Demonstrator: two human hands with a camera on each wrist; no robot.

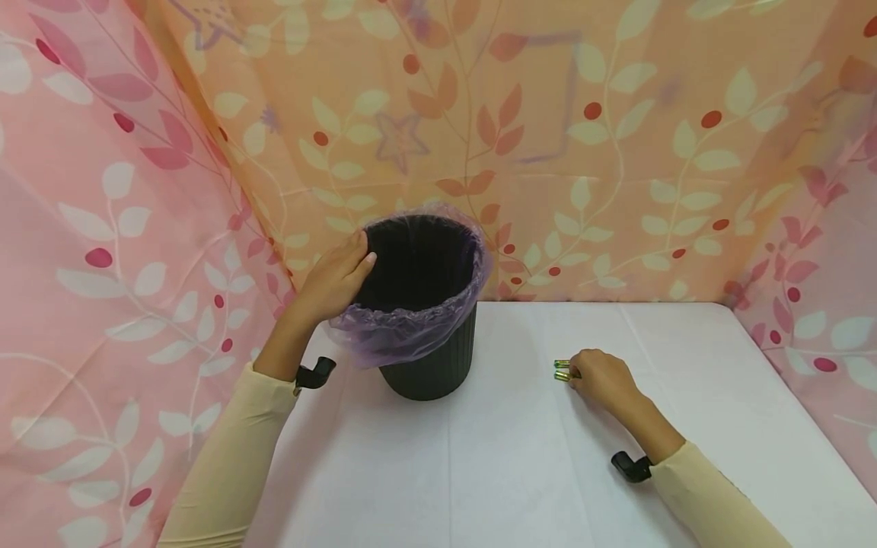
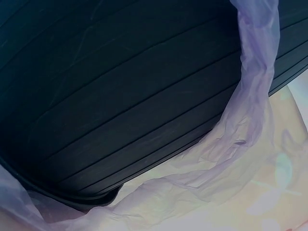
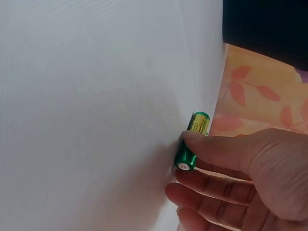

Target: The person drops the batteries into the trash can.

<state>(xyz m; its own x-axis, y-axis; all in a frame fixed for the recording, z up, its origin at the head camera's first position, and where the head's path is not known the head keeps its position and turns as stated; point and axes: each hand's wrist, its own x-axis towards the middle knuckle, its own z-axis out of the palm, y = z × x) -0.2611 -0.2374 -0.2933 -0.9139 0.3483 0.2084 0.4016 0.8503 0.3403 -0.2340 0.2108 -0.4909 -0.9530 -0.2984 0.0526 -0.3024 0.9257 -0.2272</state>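
My left hand (image 1: 336, 280) rests with extended fingers against the left rim of a black ribbed trash bin (image 1: 438, 358). A thin purple bin liner (image 1: 404, 341) is folded over the bin's rim. The left wrist view shows the bin's ribbed wall (image 2: 139, 101) and the crumpled liner (image 2: 257, 62), but not the hand. At the right, my right hand (image 1: 606, 378) is down at the table. Its thumb and fingers pinch a green and gold battery (image 3: 185, 159). Two batteries (image 1: 562, 364) poke out side by side from the fingers in the head view; the hand partly covers them.
A white cloth (image 1: 521, 457) covers the table. Behind it hangs an orange leaf-patterned curtain (image 1: 617, 190), with pink patterned cloth (image 1: 103, 320) along the left and right sides. Each wrist carries a small black camera mount (image 1: 632, 466).
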